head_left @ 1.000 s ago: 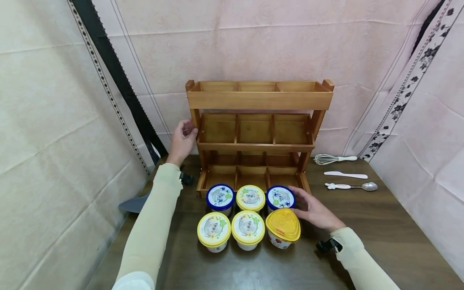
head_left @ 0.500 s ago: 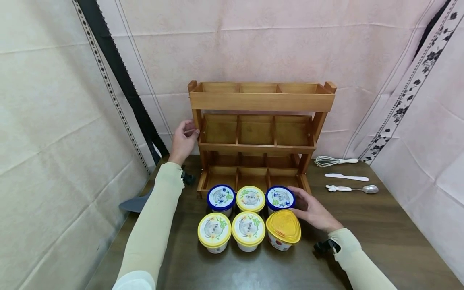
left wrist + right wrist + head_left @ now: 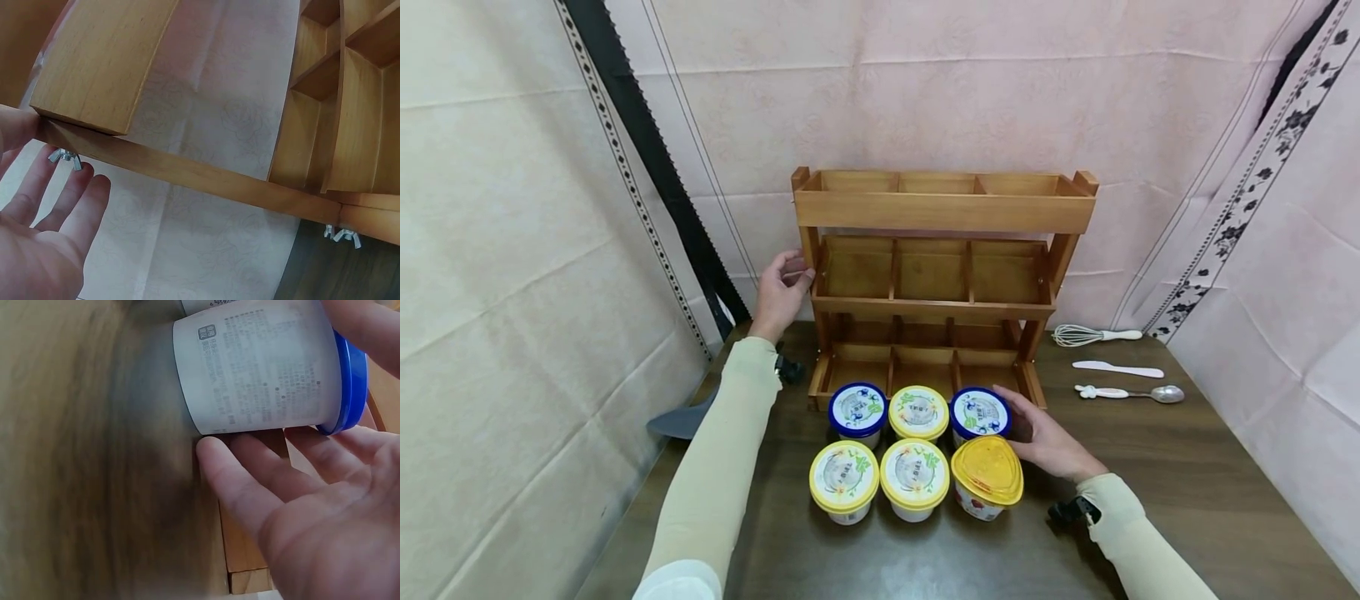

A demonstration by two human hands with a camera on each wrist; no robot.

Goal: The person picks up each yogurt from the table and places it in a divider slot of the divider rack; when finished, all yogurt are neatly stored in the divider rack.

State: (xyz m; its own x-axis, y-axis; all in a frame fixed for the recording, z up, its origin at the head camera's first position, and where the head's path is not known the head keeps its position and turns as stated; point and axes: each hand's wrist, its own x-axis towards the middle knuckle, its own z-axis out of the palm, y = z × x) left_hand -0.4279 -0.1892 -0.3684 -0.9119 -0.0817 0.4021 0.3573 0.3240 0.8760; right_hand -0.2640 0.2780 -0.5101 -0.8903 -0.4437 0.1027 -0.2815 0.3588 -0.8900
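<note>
In the head view my right hand (image 3: 1048, 437) holds a white tub with a blue lid (image 3: 981, 412), back right in a two-row group. Its thumb lies on the near side and its fingers reach round the far side, as the right wrist view of the printed tub (image 3: 262, 372) confirms. My left hand (image 3: 781, 292) touches the left post of a wooden tiered rack (image 3: 936, 212). Seen from the left wrist, the thumb meets the post and loose fingers (image 3: 87, 212) lie beside a wing nut (image 3: 65, 157).
Beside the held tub stand another blue-lidded tub (image 3: 858, 409) and a yellow-lidded one (image 3: 918, 412). Nearer are two yellow-lidded tubs (image 3: 844, 477) and a domed yellow-lidded cup (image 3: 987, 471). A whisk (image 3: 1093, 335), knife (image 3: 1117, 369) and spoon (image 3: 1129, 393) lie right. Cloth hangs around the table.
My right hand has shifted slightly left around the blue-lidded tub. My left hand stays at the rack's post, and the tubs and rack keep their places.
</note>
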